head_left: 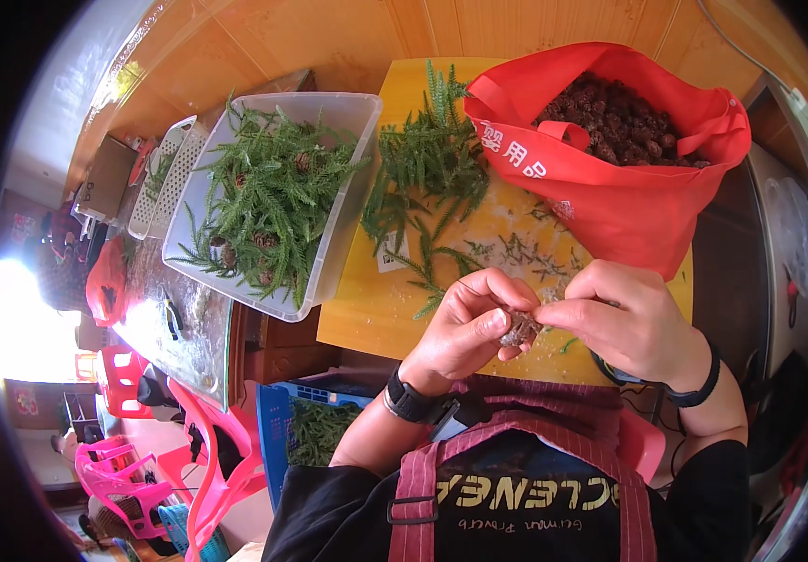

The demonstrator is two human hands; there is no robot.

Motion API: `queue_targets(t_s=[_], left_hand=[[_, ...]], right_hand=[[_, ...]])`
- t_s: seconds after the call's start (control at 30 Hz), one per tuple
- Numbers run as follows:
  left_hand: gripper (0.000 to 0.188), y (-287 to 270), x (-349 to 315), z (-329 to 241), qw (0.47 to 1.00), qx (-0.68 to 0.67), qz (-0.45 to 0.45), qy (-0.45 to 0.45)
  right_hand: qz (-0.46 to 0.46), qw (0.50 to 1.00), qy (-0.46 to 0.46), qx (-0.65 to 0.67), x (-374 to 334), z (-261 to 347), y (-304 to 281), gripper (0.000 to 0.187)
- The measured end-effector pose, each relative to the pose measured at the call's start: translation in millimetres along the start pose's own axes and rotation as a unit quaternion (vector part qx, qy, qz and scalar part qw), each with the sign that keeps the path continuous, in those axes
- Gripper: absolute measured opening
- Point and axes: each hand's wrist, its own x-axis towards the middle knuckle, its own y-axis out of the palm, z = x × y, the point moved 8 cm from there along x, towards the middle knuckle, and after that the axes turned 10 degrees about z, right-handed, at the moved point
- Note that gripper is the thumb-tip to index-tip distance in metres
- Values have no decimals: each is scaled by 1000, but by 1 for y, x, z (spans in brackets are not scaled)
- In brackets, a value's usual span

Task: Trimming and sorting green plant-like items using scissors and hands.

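Over the near edge of the yellow table, my left hand [467,330] grips a small brown pine cone [521,328] between thumb and fingers. My right hand [624,314] is closed in a pinch against the cone's right side; what its fingertips hold is too small to make out. Loose green needle sprigs [437,155] lie on the table to the left of the cone. Farther back on the right, a red fabric bag [610,201] stands open, full of brown pine cones [615,117].
A clear plastic bin [366,159] at left holds green sprigs with several pine cones among them. Scraps of sprig [526,253] litter the yellow table [357,314]. Pliers [172,318] lie on the side table. Below stand a blue crate [274,440] with greenery and pink chairs [202,440].
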Motion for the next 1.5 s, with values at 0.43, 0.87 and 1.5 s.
queue_targets(t_s=[0.43,0.87,1.5], left_hand=[[24,-2,-1,3,996,-62,47,-36],[18,-4,-5,16,987,-51,26,-149],[22,0,2,3,993,-43,95,-60]], right_hand=[[26,999,-32,-23,1,4,-2,34],[245,969,10,-41,11,6,21,56],[105,994,-13,-32,14,3,2,11]])
